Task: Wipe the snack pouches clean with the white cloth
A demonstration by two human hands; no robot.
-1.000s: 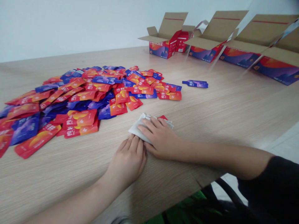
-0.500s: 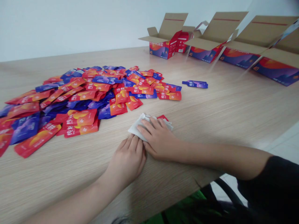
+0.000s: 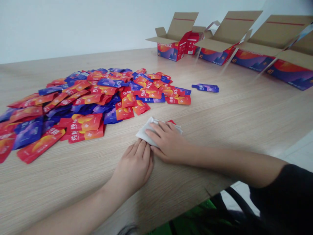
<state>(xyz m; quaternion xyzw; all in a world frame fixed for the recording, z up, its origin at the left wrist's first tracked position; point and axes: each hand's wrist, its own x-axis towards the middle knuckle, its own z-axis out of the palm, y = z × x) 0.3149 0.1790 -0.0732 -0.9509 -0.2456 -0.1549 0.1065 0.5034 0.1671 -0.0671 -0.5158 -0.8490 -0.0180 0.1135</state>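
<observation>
A folded white tissue [image 3: 144, 129] lies on the table under my right hand [image 3: 168, 142], whose fingers press down over it. From beneath the tissue's far edge peeks the corner of a red pouch [image 3: 171, 121]; the rest of that pouch is covered. My left hand [image 3: 134, 161] rests at the tissue's near edge, its fingers together and fingertips against it. What the left fingers pinch is hidden. To the left spreads a big heap of red and blue pouches [image 3: 97, 98]. One blue pouch [image 3: 206, 88] lies alone to the right of the heap.
Several open cartons line the back right of the table [image 3: 220, 124], among them a small one [image 3: 168, 50] and a larger one [image 3: 288, 73] with raised flaps. A white wall [image 3: 73, 29] stands behind. The table's near edge runs along the lower right.
The whole view has shifted very slightly. My right hand with the tissue has slid a little, covering more of the red pouch's corner. My left hand stays in place.
</observation>
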